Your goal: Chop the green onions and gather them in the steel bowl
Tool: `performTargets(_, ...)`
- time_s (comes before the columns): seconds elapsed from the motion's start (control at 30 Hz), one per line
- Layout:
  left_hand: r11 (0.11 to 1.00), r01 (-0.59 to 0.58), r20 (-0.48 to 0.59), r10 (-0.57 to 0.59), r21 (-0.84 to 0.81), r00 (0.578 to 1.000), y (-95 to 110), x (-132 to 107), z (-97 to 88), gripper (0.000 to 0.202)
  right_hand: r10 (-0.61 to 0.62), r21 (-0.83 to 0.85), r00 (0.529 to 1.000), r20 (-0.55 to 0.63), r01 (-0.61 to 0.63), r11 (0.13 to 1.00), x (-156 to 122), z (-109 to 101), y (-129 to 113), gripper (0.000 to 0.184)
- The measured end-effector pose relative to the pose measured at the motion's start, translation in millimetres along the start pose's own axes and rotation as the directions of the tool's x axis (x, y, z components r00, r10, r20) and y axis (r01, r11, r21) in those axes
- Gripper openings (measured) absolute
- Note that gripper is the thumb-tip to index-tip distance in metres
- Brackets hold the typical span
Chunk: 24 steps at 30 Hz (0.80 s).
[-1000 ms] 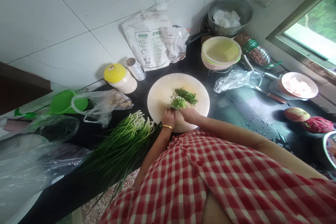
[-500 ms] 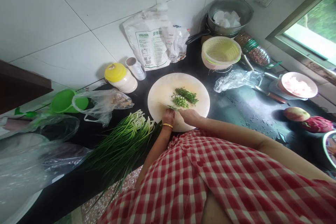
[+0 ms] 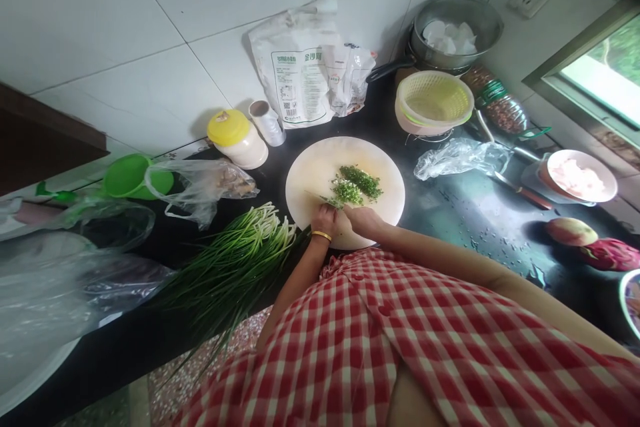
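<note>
I had my left hand curled, fingers beside the knife, probably steadying stalks I couldn't make out; my right hand's were wrapped round its handle. Chopped scallions sat just beyond on the board, presumably leaving cutting room; uncut scallions lay on the bench.

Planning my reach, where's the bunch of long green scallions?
In the head view, the scallions lie left of centre on the black counter, beside the round white cutting board.
</note>
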<state>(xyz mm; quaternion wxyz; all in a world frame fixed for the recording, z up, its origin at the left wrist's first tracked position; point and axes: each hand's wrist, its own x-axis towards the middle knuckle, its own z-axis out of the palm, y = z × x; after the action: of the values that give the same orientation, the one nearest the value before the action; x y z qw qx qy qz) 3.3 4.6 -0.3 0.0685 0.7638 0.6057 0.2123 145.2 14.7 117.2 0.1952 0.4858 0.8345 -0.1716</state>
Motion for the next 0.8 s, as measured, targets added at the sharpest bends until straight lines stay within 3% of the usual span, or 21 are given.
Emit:
performTargets(0.3,0.999,0.026,-0.018,-0.026,-0.021,0.999,1,1,0.3,0.017,0.012,-0.003,1.0,0.013,-0.012,1.0,1,0,2,0.029)
performTargets(0.5,1.0,-0.013,0.094,0.015,-0.027,0.995,9,-10,-14.6,0.023,-0.011,-0.026,1.0,-0.016,0.01,1.0,4,16,-3,0.035)
performTargets(0.57,1.0,-0.022,0.105,0.023,-0.014,0.994,9,-14,-18.2,0.03,-0.021,-0.034,0.998,-0.06,0.019,0.999,6,17,1,0.032)
performTargets(0.7,1.0,0.011,0.119,-0.009,-0.016,0.993,9,-13,-17.5,0.028,-0.018,-0.01,0.999,-0.035,0.018,1.0,12,12,19,0.029)
performTargets(0.8,0.999,0.002,0.134,0.003,-0.034,0.991,11,-4,-11.9,0.028,0.063,-0.023,0.997,-0.041,-0.064,0.998,15,9,34,0.031)
